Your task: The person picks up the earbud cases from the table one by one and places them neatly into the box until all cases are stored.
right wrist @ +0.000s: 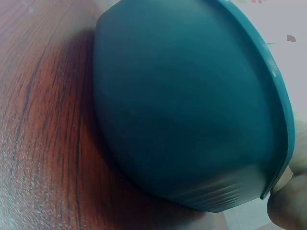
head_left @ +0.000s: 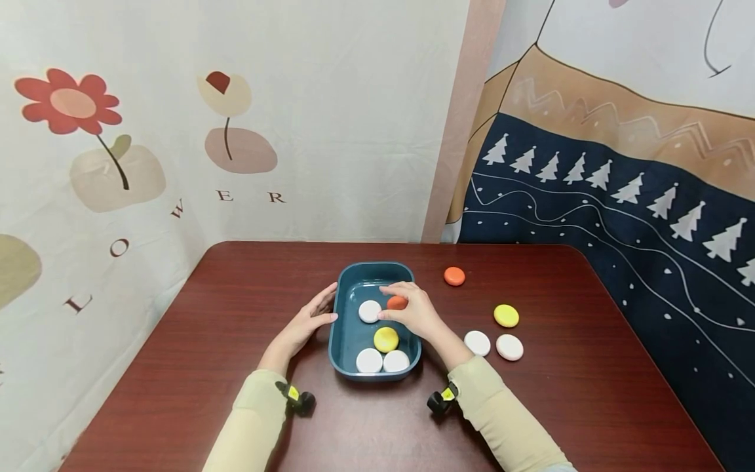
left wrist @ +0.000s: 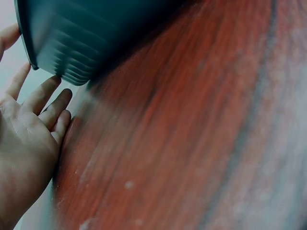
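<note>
A teal tray [head_left: 332,334] stands on the table, holding three white discs, a yellow disc [head_left: 386,339] and an orange disc [head_left: 396,303]. My left hand [head_left: 302,328] rests against the tray's left side, fingers extended; the left wrist view shows its fingertips at the tray wall [left wrist: 72,38]. Over the tray's right half is my right hand [head_left: 415,311], thumb and fingers spread apart. The orange disc shows in that gap, partly covered. The thumb tip lies at the edge of the upper white disc [head_left: 369,311]; whether it touches is unclear.
Right of the tray on the brown table [head_left: 236,295] lie another orange disc [head_left: 454,276], another yellow disc [head_left: 506,316] and two white discs, one beside the right forearm [head_left: 477,343] and one farther right [head_left: 510,347]. A printed curtain [head_left: 354,131] hangs behind.
</note>
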### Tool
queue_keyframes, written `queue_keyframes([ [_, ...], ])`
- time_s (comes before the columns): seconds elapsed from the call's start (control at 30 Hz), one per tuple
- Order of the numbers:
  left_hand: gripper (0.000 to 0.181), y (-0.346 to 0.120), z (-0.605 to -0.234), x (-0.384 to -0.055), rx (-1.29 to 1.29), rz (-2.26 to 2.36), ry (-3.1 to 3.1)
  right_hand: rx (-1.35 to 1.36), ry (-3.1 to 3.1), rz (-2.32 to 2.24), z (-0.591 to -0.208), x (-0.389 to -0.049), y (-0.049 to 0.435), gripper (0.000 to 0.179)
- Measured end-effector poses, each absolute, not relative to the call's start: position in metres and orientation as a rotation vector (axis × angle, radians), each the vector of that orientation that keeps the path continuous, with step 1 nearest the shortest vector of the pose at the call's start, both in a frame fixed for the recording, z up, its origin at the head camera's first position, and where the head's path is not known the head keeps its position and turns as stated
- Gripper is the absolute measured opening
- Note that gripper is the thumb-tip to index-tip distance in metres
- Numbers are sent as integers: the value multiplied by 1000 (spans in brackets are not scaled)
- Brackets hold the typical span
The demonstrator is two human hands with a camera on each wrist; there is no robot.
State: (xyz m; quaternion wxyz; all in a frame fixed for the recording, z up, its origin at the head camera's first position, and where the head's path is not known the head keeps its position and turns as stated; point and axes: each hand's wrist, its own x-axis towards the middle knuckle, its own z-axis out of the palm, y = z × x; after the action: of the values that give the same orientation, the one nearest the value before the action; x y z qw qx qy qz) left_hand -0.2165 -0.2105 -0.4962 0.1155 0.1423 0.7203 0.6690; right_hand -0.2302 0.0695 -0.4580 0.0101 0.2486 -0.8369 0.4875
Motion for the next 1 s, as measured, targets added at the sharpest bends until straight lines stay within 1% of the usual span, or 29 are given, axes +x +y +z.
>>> queue_keyframes([
  [0.23,70,-211,-495,-216,420,1964,2098,772,-2563,1558,-455,-229,74,57],
  [0.57,69,-211,-497,-219,433,1956,2105,683,-2494,1600,-451,-233,87,55],
  [0.8,68,-211,-495,-218,389,1962,2091,613,-2476,1564,-449,-236,98,54],
  [1.0,69,-208,-481,-213,393,1946,2075,536,-2484,1523,-447,-241,109,56],
])
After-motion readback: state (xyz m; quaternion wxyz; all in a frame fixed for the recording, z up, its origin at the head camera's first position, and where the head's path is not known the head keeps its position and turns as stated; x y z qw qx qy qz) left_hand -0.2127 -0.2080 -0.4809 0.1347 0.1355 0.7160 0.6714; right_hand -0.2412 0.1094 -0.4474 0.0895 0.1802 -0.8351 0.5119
